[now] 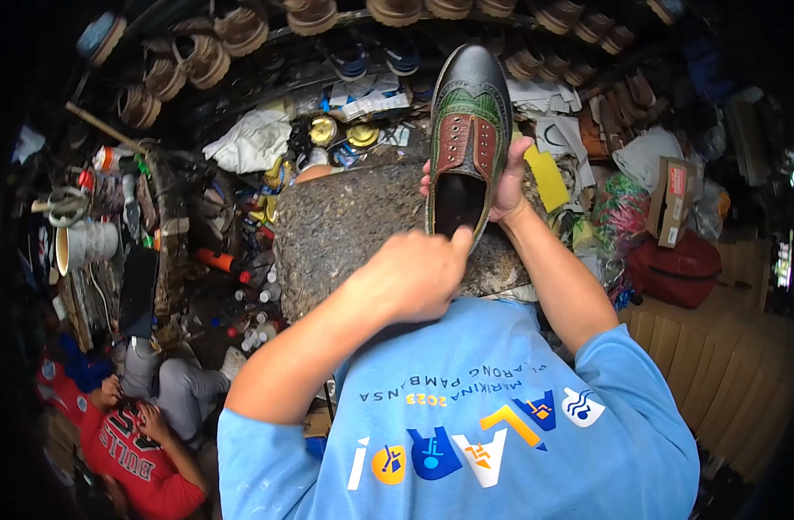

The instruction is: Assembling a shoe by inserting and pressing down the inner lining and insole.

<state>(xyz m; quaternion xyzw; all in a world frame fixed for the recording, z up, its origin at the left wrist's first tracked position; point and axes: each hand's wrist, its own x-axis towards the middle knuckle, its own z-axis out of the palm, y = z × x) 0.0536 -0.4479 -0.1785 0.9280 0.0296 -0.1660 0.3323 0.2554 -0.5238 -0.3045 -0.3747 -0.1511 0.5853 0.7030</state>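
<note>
Big rough grey stone work block (354, 225) in front of the person, cluttered with tins and bottles behind it. Above it: green, maroon and black leather brogue shoe (468, 130), held toe-up. Right hand (508, 178) is wrapped round its heel-side edge, clamped firm. Left hand (414, 276) is loosely curled, fingertip touching the heel rim. Shoe looks light, stiff-soled, upper pliable and polish-slick; best gripped at sole and heel.

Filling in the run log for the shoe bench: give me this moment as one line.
right hand: grip on shoe, held upright | left hand: fist-like, thumb at shoe's heel opening | under: stone block | left: seated person
</note>
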